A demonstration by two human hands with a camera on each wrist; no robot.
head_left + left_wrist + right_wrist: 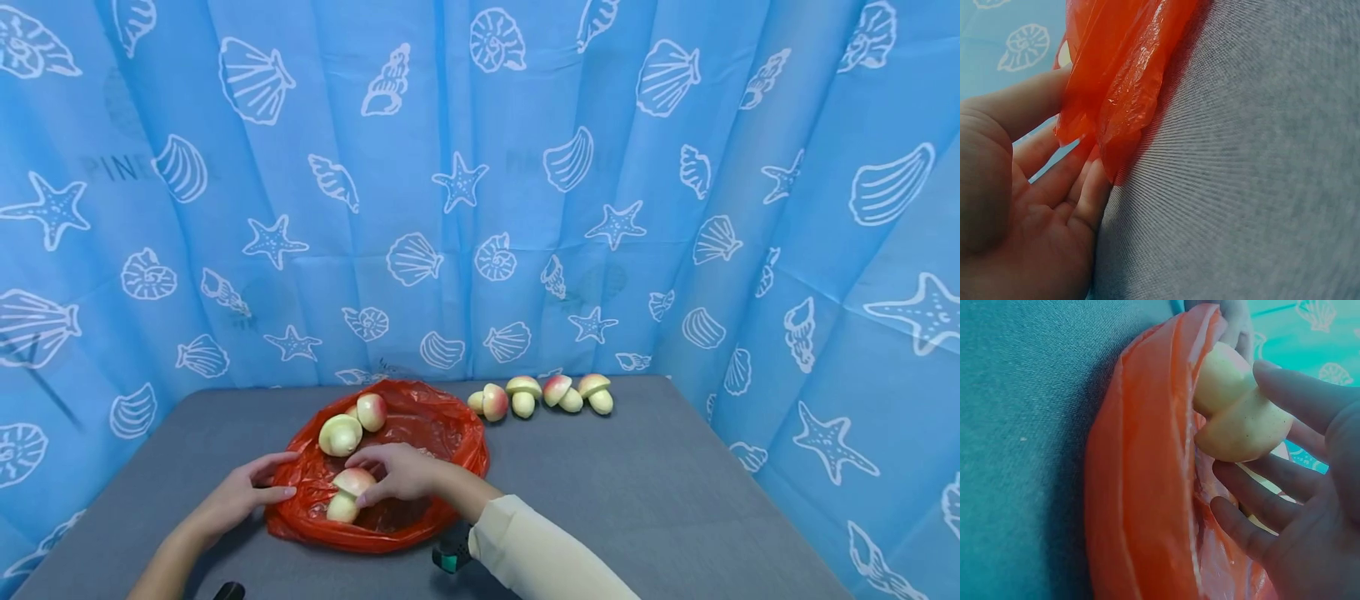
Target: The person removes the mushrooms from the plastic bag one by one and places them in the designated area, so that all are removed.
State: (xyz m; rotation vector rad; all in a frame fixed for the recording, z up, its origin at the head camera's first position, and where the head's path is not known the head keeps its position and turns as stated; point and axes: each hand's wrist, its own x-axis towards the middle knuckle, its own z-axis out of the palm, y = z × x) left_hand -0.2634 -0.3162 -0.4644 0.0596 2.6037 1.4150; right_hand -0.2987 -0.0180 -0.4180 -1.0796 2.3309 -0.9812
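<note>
A red plastic bag lies open on the grey table. Inside it are three toy mushrooms: two at the back and one at the front. My right hand reaches into the bag and holds the front mushroom loosely between thumb and fingers. My left hand pinches the bag's left rim between thumb and fingers. Several more mushrooms stand in a row behind the bag.
A blue curtain printed with shells and starfish closes off the back and both sides of the table. Bare grey table surface stretches to the right of the bag. A small black and green device sits by my right sleeve.
</note>
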